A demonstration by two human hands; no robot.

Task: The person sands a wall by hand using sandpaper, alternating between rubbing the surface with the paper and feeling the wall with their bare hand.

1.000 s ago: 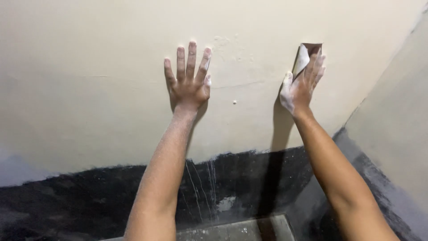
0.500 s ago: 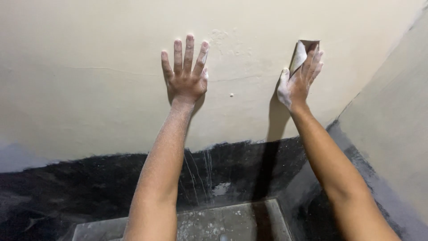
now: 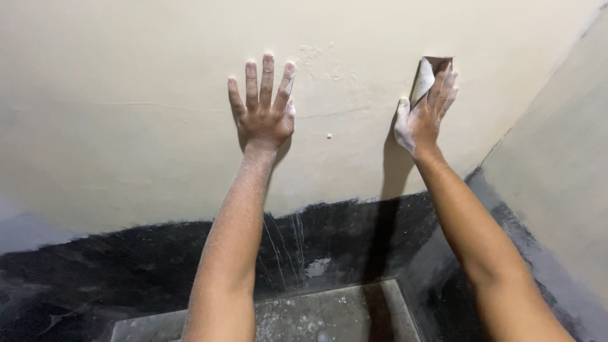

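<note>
**Two hands up on the cream wall**

I see a cream wall [image 3: 126, 95] with a black-painted band [image 3: 95, 272] along its base, meeting a second wall at the right corner. One grey slab [image 3: 342, 313] lies below. My left hand [image 3: 265, 114] presses flat, fingers spread. My right hand [image 3: 425, 111], dusted white, pins one folded sandpaper sheet [image 3: 430, 68] against the wall.

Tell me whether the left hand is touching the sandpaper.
Apart. The head view shows the left hand flat on the wall, with bare wall between it and the sandpaper under the right hand.
</note>
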